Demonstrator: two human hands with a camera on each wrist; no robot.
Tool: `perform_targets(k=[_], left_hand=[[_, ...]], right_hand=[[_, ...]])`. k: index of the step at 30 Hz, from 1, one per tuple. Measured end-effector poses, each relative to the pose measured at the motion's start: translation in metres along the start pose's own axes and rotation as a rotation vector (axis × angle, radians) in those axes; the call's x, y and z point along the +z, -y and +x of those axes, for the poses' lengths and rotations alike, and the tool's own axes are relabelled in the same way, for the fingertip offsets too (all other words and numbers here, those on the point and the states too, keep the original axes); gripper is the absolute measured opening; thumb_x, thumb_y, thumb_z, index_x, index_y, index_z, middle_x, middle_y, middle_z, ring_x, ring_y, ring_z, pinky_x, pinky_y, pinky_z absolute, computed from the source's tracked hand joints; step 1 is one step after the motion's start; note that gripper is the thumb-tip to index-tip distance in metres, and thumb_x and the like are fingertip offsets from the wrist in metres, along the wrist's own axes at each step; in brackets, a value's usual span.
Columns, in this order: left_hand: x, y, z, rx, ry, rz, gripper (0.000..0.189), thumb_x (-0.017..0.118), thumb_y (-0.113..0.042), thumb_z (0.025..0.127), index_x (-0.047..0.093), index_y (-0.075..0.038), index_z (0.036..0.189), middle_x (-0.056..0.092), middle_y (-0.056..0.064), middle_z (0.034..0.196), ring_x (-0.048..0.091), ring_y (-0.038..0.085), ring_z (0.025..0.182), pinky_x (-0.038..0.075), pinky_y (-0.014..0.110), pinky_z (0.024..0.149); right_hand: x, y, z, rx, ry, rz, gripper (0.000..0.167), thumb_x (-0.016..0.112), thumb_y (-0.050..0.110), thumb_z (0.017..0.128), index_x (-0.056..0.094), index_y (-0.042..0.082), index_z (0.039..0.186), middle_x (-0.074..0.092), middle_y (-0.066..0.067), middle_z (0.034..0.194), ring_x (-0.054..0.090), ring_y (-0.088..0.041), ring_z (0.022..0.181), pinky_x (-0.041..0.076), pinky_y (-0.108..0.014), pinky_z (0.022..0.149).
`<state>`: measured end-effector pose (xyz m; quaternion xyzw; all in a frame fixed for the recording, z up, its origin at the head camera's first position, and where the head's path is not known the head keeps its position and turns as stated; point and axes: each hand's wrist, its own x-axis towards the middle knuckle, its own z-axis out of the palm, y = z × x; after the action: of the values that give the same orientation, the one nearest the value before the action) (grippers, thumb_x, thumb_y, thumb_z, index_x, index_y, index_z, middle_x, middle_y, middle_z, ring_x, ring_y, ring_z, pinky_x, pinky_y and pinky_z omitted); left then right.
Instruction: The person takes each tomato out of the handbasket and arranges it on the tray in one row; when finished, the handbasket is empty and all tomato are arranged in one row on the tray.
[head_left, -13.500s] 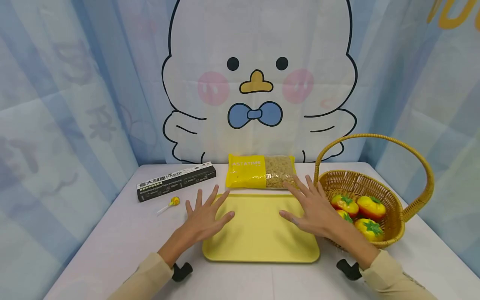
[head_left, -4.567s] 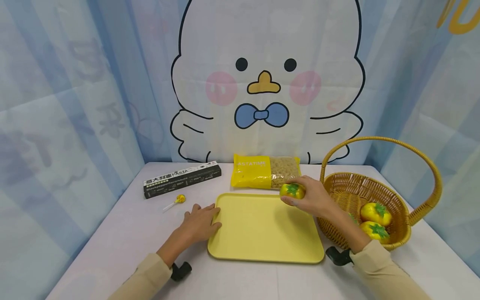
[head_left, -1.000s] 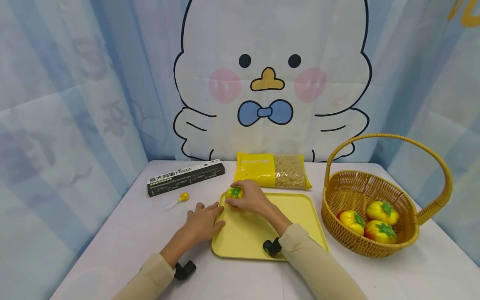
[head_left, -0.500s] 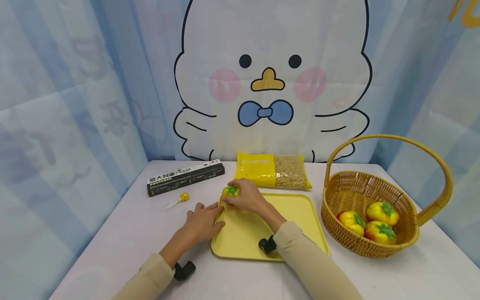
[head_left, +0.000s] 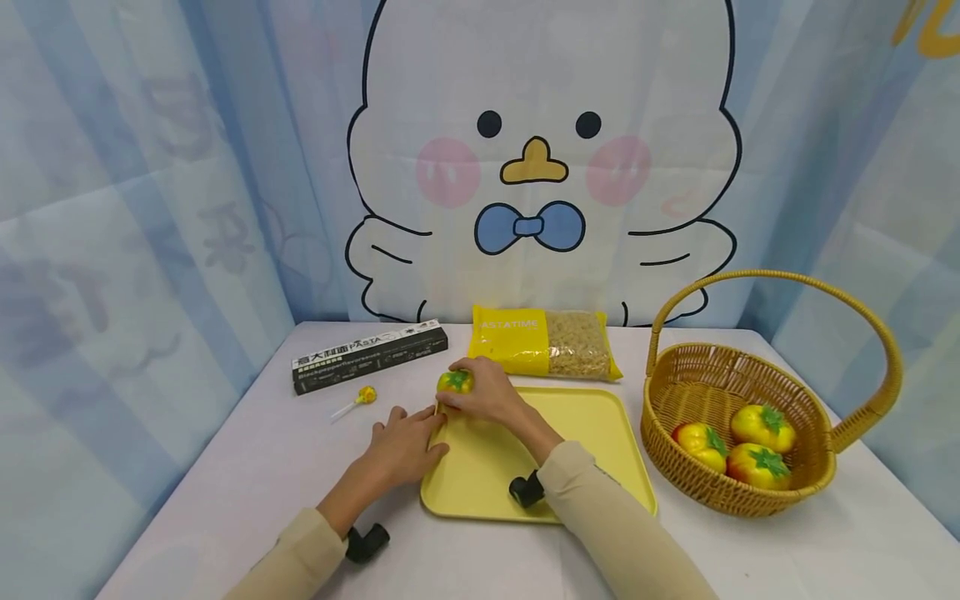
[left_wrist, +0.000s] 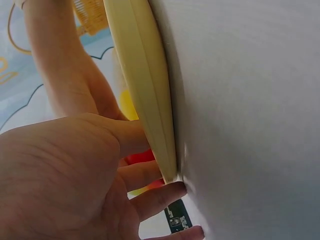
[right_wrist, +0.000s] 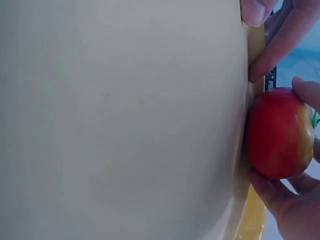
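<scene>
My right hand (head_left: 489, 390) holds a yellow-and-red tomato (head_left: 455, 382) with a green leafy top, fingers and thumb on its sides. It is at the back left corner of the pale yellow tray (head_left: 577, 425). In the right wrist view, the tomato's red underside (right_wrist: 277, 135) shows right at the tray's rim. My left hand (head_left: 401, 446) rests at the tray's left edge with fingers spread. In the left wrist view, that hand's thumb and a finger reach over the tray rim (left_wrist: 150, 85), and other fingertips are down at the white table surface.
A wicker basket (head_left: 675, 454) with a tall handle stands on the right, holding several tomatoes (head_left: 759, 467). Behind the tray lies a yellow pasta bag (head_left: 510, 337). A black-and-white pasta box (head_left: 371, 358) and a lollipop (head_left: 365, 395) lie at the left.
The right hand took a tomato from the basket and carried it left across the tray; lately it shifted slightly further left. The left hand came down to the tray's left edge and stays there.
</scene>
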<state>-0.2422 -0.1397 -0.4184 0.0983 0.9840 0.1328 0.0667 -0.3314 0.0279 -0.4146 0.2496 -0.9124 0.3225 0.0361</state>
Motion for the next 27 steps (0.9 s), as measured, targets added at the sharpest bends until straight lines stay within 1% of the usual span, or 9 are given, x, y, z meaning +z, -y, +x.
perform_targets(k=[6,12,22,27], left_hand=[[0.0000,-0.0002,0.0003,0.003,0.002,-0.001,0.054,0.065,-0.038,0.105,0.057,-0.016,0.154,0.046,0.005,0.168,0.050,0.038,0.126,0.043,0.065,0.099],[0.0009,-0.0009,0.0013,0.004,0.004,-0.005,0.054,0.065,-0.038,0.105,0.057,-0.016,0.154,0.047,0.005,0.168,0.050,0.038,0.125,0.044,0.065,0.098],[0.0022,0.0010,0.0027,0.010,-0.002,-0.008,0.054,0.064,-0.038,0.105,0.057,-0.016,0.154,0.047,0.006,0.168,0.051,0.038,0.126,0.043,0.067,0.100],[0.0015,0.0022,0.0015,0.009,0.000,0.001,0.054,0.063,-0.039,0.105,0.057,-0.016,0.154,0.047,0.006,0.168,0.051,0.040,0.127,0.043,0.068,0.101]], right_hand=[[0.0008,0.0000,0.0023,0.022,0.004,0.005,0.053,0.081,0.040,0.093,0.070,0.007,0.134,0.070,-0.017,0.132,0.064,-0.030,0.115,0.054,-0.046,0.103],[0.0006,-0.0023,0.0013,0.009,0.007,0.011,0.054,0.081,0.040,0.093,0.069,0.006,0.134,0.071,-0.016,0.129,0.065,-0.028,0.111,0.055,-0.044,0.098],[0.0011,-0.0054,0.0035,0.006,0.017,0.035,0.056,0.080,0.041,0.093,0.068,0.006,0.136,0.070,-0.017,0.131,0.065,-0.029,0.112,0.055,-0.044,0.098],[0.0028,-0.0061,0.0045,0.011,0.039,0.044,0.059,0.080,0.043,0.094,0.067,0.007,0.138,0.070,-0.016,0.132,0.064,-0.027,0.112,0.055,-0.042,0.098]])
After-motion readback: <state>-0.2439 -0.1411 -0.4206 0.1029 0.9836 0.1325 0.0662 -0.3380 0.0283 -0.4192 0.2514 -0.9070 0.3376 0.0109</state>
